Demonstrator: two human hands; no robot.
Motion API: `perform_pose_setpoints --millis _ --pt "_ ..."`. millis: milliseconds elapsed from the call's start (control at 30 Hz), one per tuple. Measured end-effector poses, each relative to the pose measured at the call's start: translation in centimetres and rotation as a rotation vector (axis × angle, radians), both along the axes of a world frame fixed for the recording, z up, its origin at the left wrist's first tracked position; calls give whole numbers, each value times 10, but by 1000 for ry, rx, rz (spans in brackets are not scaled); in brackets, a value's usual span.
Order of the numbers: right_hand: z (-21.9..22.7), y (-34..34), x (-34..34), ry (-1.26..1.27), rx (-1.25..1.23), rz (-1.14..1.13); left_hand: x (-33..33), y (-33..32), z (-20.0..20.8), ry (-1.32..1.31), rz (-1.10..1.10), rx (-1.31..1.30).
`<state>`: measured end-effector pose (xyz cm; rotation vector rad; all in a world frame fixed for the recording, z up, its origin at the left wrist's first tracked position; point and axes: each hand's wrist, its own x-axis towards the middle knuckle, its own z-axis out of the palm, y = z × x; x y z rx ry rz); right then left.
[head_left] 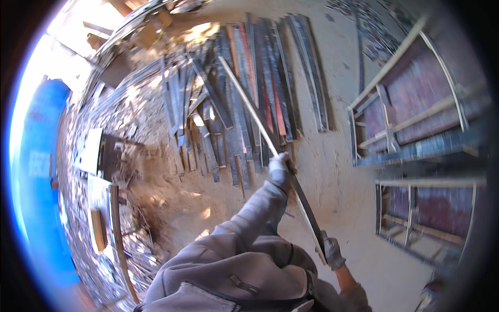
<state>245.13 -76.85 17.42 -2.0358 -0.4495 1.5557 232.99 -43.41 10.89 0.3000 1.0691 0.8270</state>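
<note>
Both gloved hands were closed around one long, thin wooden strip (270,143) that ran diagonally through the middle of the frame. The left hand (279,167), at the end of a grey sleeve (244,223), gripped the strip near its middle, just right of centre. The right hand (332,253), lower and further right, clenched the strip close to its near end. From there the strip rose toward the upper centre, bending slightly, its pale edge catching the sun and its far tip reaching over a spread of boards.

That spread, a row of dark planks (244,104) with a few reddish ones among them, lay side by side on the sandy ground (332,177) in the upper middle of the frame. At the right edge stood wooden frames (410,114) with pale rails and a curved slat, backed by reddish panels. On the left, scrap wood and offcuts (104,156) lay in a loose heap, with a blue sheet (39,171) along the far left rim. The person's grey jacket (234,270) filled the bottom centre.
</note>
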Motion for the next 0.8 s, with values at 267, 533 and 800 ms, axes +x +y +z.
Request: perform_pose_setpoints --millis 267,533,800 --pt "3 86 130 52 -130 118 112 66 -12 61 131 -8" --pt "-37 154 254 -420 51 300 245 22 -3 -184 -177 -129" --pt "-121 241 305 -261 367 400 317 4 -64 474 -258 -96"
